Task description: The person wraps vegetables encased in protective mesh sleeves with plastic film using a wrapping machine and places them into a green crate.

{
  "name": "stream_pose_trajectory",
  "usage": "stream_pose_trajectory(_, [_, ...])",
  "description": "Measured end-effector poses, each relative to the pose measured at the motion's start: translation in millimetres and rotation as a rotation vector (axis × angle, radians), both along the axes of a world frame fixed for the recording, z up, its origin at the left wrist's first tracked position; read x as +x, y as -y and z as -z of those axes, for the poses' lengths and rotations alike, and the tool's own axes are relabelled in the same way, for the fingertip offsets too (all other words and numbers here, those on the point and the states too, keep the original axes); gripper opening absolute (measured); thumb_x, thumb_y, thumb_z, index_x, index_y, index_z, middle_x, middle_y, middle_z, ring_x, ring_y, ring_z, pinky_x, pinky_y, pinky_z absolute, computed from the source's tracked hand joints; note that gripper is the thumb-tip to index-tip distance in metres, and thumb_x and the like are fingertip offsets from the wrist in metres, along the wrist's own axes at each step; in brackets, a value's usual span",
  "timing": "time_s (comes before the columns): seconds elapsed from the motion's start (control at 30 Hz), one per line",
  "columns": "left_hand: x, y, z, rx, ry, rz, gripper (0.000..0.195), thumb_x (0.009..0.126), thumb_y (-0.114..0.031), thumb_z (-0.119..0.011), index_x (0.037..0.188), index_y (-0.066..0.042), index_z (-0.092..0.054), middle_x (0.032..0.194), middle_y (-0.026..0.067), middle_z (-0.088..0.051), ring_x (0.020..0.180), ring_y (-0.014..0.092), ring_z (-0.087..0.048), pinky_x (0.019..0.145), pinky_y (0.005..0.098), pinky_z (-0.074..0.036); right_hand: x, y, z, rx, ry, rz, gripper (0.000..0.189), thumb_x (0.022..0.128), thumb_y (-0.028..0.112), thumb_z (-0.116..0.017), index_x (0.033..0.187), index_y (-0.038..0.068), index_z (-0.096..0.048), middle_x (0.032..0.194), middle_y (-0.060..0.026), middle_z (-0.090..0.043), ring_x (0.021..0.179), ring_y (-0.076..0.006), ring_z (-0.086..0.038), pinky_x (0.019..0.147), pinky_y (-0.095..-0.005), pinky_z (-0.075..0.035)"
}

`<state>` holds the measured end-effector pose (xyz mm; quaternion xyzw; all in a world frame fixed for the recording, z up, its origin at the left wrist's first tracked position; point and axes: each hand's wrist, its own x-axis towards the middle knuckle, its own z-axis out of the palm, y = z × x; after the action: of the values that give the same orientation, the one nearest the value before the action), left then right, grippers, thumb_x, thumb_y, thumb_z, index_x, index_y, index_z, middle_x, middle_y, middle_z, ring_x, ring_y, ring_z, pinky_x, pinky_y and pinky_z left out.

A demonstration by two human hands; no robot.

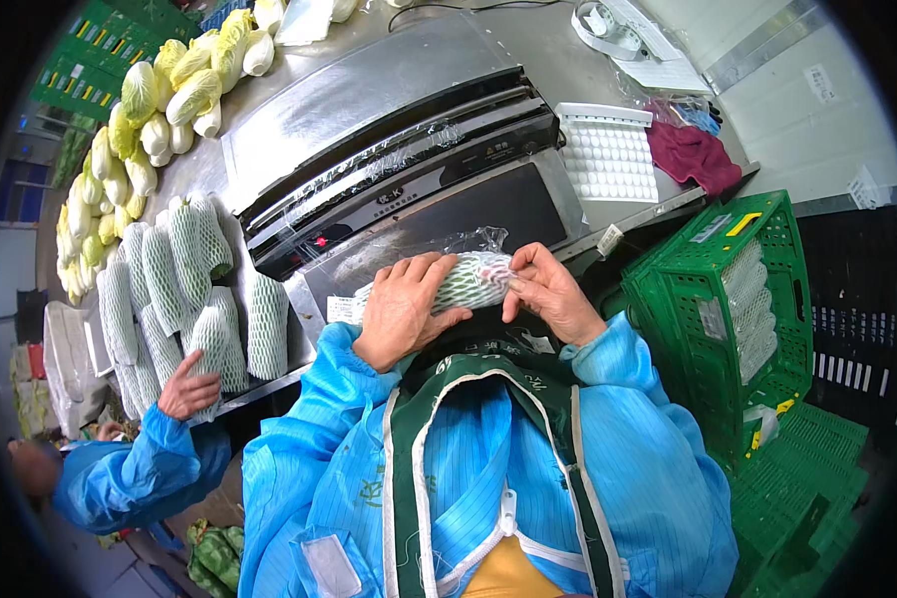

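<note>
A vegetable in a white foam net sleeve lies before me with clear plastic film around it; green shows through the mesh. My left hand lies over its left part, fingers across the top and thumb along the near side. At the right end, my right hand pinches the gathered film between thumb and fingers. A white printed label shows beside my left hand. Just beyond is a bag sealer with a long black bar and a lit red light. Loose film sticks up behind the vegetable.
Several net-sleeved vegetables lie at left, where a co-worker's hand touches one. Chinese cabbages are piled behind them. A sticker sheet and a maroon cloth lie at right. A green crate holds wrapped pieces.
</note>
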<state>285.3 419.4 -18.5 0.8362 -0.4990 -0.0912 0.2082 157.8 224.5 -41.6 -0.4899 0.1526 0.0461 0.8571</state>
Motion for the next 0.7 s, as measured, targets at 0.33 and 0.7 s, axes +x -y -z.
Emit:
stream_pose_trajectory(0.33, [-2,-3,0,-0.004,-0.012,0.067,0.065,0.068,-0.040,-0.075,0.121,-0.012,-0.053,0.117,0.0089,-0.057,0.106,0.029,-0.055,0.086,0.0428,-0.043,-12,46,3,-0.468,-0.235,-0.101,0.028,0.095,0.031,-0.051,0.091,0.004,-0.052,0.064,-0.0030,-0.055,0.052,-0.0085,-0.049,0.051,-0.0203,-0.041])
stream_pose_trajectory(0.7, [-4,-3,-1,-0.002,0.001,0.067,0.066,0.067,-0.039,-0.076,0.122,-0.011,-0.052,0.117,0.0095,-0.057,0.106,0.030,-0.055,0.087,0.0424,-0.043,-27,30,23,-0.507,-0.374,-0.173,0.027,0.091,0.028,-0.059,0.099,0.003,-0.062,0.073,0.0030,-0.055,0.063,-0.0048,-0.046,0.056,-0.0198,-0.037])
